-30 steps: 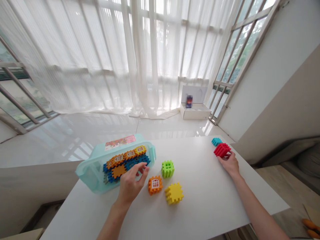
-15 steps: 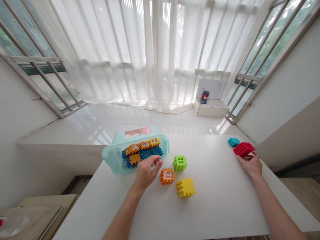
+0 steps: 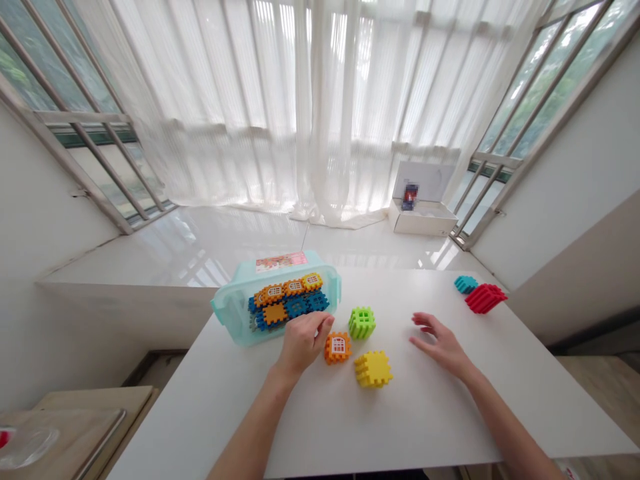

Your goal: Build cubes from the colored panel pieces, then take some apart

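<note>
My left hand (image 3: 304,343) hovers by the front of the light teal plastic bin (image 3: 235,331), its fingers curled together and nothing visible in them. Just right of it is an orange stack of toothed building blocks (image 3: 338,347) with a white window on top. A green block stack (image 3: 362,323) and a yellow one (image 3: 374,369) stand close by on the table. My right hand (image 3: 440,341) is over the table to the right of these, empty, with thumb and fingers apart. At the far right, a leaning red block stack (image 3: 485,298) sits against a teal stack (image 3: 465,285).
Inside the bin lie orange, yellow and blue toothed blocks (image 3: 275,313). The white table (image 3: 320,427) meets a glossy ledge (image 3: 345,247) at the back. An open white box (image 3: 423,221) stands on that ledge before a sheer curtain (image 3: 250,120).
My right hand has let go of the red stack and moved left towards the middle. My left hand's fingers have drawn closer together, and it has shifted slightly right.
</note>
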### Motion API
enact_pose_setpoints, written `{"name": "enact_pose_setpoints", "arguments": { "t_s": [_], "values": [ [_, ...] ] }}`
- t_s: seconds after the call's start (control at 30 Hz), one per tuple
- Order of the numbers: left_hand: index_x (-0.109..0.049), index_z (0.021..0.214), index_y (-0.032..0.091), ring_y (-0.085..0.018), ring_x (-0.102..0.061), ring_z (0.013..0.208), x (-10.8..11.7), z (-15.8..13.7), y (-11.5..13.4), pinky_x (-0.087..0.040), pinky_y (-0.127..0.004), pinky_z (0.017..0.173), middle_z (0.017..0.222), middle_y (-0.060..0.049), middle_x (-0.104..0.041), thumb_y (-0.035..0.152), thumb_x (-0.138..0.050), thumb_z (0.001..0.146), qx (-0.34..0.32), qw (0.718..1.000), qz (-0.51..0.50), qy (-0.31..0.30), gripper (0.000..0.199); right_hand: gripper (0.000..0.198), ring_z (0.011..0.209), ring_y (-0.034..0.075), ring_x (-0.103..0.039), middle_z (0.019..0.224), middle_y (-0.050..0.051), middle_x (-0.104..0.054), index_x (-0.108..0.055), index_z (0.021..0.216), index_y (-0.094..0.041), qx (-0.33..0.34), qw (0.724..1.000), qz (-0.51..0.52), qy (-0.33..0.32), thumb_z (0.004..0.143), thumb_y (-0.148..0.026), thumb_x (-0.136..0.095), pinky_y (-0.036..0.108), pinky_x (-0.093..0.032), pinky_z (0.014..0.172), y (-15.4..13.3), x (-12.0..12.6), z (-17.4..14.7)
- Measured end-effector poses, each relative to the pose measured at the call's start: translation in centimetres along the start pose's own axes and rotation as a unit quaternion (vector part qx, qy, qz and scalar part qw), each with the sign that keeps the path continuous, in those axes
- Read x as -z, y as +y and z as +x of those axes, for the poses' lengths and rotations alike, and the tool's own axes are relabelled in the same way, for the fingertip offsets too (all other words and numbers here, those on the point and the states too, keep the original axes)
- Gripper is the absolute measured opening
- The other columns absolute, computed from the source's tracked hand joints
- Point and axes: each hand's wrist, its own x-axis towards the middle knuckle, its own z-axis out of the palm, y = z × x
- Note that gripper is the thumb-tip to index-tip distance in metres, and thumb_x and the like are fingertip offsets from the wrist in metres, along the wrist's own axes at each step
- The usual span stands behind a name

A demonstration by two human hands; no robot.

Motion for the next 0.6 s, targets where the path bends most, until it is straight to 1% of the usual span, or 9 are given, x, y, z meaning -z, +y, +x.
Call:
{"name": "enact_pose_setpoints", "arguments": {
  "t_s": [0.07,0.1,0.2,0.3,0.37,0.47,0.6],
  "values": [
    [-0.067,0.088,0.018,-0.016,-0.069,0.07,0.0,0.0,-0.4,-0.049,-0.025,0.067,0.077,-0.004,-0.073,0.031,-0.044,0.098,0.003,1.0,0.013,0.012,0.028,0.063,0.119,0.026,-0.058,0.13,0.011,-0.061,-0.05,0.131,-0.022,0.067,0.994,-0.009,-0.087,0.074,-0.036,-0.072,0.045,-0.046,0.104,-2.1,-2.2,1.7],
    [-0.067,0.088,0.018,-0.016,-0.069,0.069,0.1,0.1,-0.6,-0.049,-0.025,0.066,0.076,-0.004,-0.073,0.031,-0.043,0.098,0.004,1.0,0.018,0.017,0.028,0.069,0.121,0.027,-0.057,0.133,0.011,-0.059,-0.046,0.136,-0.022,0.083,0.989,-0.012,-0.119,0.073,-0.035,-0.073,0.047,-0.044,0.106,-2.9,-3.1,2.5],
    [-0.067,0.088,0.018,-0.016,-0.069,0.068,0.3,0.2,-0.9,-0.049,-0.024,0.064,0.075,-0.004,-0.073,0.03,-0.042,0.099,0.007,0.999,0.027,0.029,0.03,0.086,0.123,0.029,-0.055,0.136,0.012,-0.057,-0.038,0.144,-0.024,0.104,0.98,-0.003,-0.168,0.068,-0.032,-0.077,0.05,-0.042,0.107,-4.1,-5.1,4.0],
    [-0.066,0.088,0.017,-0.016,-0.069,0.067,0.5,0.3,-1.0,-0.049,-0.024,0.062,0.074,-0.004,-0.072,0.03,-0.042,0.099,0.009,0.999,0.036,0.032,0.03,0.095,0.126,0.032,-0.053,0.137,0.011,-0.055,-0.036,0.147,-0.026,0.117,0.977,0.011,-0.178,0.063,-0.032,-0.082,0.05,-0.042,0.106,-4.2,-6.4,4.6],
    [-0.066,0.088,0.018,-0.016,-0.069,0.067,0.6,0.2,-1.2,-0.049,-0.024,0.062,0.073,-0.004,-0.072,0.03,-0.042,0.099,0.009,0.999,0.044,0.031,0.03,0.097,0.127,0.032,-0.051,0.14,0.011,-0.053,-0.035,0.147,-0.027,0.124,0.975,0.013,-0.183,0.063,-0.031,-0.082,0.05,-0.041,0.106,-4.0,-7.1,4.6],
    [-0.066,0.088,0.019,-0.016,-0.069,0.067,0.4,0.1,-1.4,-0.05,-0.024,0.062,0.073,-0.004,-0.072,0.03,-0.041,0.1,0.007,0.999,0.045,0.028,0.03,0.095,0.127,0.032,-0.051,0.14,0.011,-0.052,-0.034,0.148,-0.027,0.132,0.975,0.012,-0.177,0.065,-0.027,-0.08,0.051,-0.04,0.107,-3.6,-7.7,4.7],
    [-0.067,0.089,0.019,-0.017,-0.07,0.067,0.2,0.1,-1.8,-0.052,-0.025,0.063,0.073,-0.003,-0.072,0.028,-0.042,0.099,0.004,0.998,0.044,0.034,0.028,0.089,0.124,0.031,-0.052,0.136,0.01,-0.055,-0.038,0.145,-0.027,0.132,0.978,0.012,-0.16,0.066,-0.026,-0.079,0.05,-0.041,0.106,-3.2,-8.2,4.8]
  ]
}}
